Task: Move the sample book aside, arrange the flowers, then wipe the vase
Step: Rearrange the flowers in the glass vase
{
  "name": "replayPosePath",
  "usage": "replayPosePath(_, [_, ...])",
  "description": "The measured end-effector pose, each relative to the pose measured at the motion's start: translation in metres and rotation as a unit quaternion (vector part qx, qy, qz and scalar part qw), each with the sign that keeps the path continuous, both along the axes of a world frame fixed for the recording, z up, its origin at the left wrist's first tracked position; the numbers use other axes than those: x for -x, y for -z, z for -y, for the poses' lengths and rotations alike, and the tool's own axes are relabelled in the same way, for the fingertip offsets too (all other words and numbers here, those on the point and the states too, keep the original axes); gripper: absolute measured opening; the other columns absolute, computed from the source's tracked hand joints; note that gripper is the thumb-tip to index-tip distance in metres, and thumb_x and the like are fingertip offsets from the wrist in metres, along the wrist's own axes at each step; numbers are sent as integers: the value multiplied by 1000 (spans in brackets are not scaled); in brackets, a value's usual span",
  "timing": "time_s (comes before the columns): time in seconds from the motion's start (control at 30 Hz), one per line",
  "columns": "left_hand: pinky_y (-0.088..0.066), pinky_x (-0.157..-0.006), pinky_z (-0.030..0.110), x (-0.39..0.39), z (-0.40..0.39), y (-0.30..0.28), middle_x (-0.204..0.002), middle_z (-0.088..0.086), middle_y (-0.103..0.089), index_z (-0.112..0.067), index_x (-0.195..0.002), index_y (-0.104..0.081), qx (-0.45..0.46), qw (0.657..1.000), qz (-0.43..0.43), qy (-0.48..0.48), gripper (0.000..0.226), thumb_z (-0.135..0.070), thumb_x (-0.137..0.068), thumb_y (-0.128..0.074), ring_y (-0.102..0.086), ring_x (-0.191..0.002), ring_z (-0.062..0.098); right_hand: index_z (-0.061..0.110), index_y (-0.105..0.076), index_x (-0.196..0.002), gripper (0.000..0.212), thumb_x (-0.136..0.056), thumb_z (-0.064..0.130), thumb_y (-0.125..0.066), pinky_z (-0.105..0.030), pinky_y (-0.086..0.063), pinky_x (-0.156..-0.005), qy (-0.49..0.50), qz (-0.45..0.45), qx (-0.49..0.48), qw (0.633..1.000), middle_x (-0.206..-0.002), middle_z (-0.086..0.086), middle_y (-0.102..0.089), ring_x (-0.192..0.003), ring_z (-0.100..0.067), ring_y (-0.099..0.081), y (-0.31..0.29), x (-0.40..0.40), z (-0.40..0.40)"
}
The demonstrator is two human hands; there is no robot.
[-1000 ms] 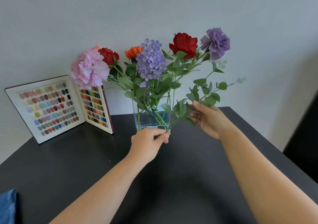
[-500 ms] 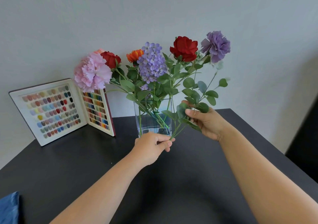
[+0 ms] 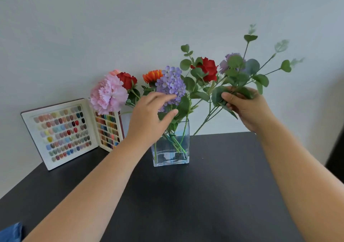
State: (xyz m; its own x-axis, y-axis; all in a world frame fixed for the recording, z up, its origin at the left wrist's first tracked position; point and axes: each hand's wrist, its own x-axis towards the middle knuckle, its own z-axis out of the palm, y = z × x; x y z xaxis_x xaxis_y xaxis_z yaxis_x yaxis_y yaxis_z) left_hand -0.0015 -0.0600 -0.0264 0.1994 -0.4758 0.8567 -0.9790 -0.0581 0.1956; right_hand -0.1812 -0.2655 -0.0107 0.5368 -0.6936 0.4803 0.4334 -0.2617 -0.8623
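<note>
**me:** Holding a eucalyptus sprig [image 3: 240,78] up in my right hand [image 3: 247,107], fingers curled round the leafy middle of it. Its thin stems run down and left from my grip toward the glass vase [image 3: 171,148], and I can't tell if the ends are inside the mouth or just beside it. The branch tips fan out up and to the right, some of them blurred.

**other:** And your left hand?

**me:** My left hand [image 3: 149,117] is in front of the bunch just above the vase rim, fingers relaxed and spread, gripping nothing. The fingertips reach the purple hydrangea head [image 3: 171,83] and the thumb sits by the leaves under it.

**other:** Where's everything else sitting?

**me:** The vase is square clear glass with a bit of water in the bottom, standing upright on the black table [image 3: 204,195] near the back edge. In it are a pink carnation [image 3: 108,94] leaning left, a small red rose [image 3: 127,80] behind that, an orange flower [image 3: 151,76], a taller red rose [image 3: 208,68] and a purple carnation [image 3: 226,63] partly hidden by the sprig's leaves. The sample book [image 3: 70,132] stands open against the wall to the left of the vase, apart from it, with the pink bloom overhanging its right page. A scrap of blue cloth [image 3: 11,232] shows at the bottom left corner.
</note>
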Motion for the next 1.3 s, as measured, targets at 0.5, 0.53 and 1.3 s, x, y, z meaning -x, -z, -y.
replayPosePath(0.5, [-45, -89, 48, -53, 39, -37, -142, 9, -51, -24, -139, -52, -127, 969, 163, -135, 49, -28, -92, -61, -48, -122, 36, 27, -66, -77, 13, -78, 20, -77, -36, -57, -65, 146, -91, 185, 967, -65, 8, -67, -62, -13, -63, -46, -73, -10])
replayPosePath(0.53, [-45, -89, 47, -56, 39, -37, -142, 9, -51, -24, -139, -52, -130, 968, 161, -140, 48, -28, -92, -61, -48, -122, 36, 26, -65, -77, 13, -78, 20, -77, -37, -57, -67, 146, -119, 212, 959, -66, 7, -66, -65, -16, -63, -44, -80, -12])
replayPosePath(1.3, [-40, -101, 49, -72, 38, -38, -139, 11, -53, -10, -138, -53, -145, 969, 151, -135, 43, -19, -96, -56, -46, -124, 35, 18, -65, -110, 47, -75, 47, -75, -34, -52, -79, 103, -318, 233, 913, -102, -3, -68, -94, -26, -62, 17, -129, -6])
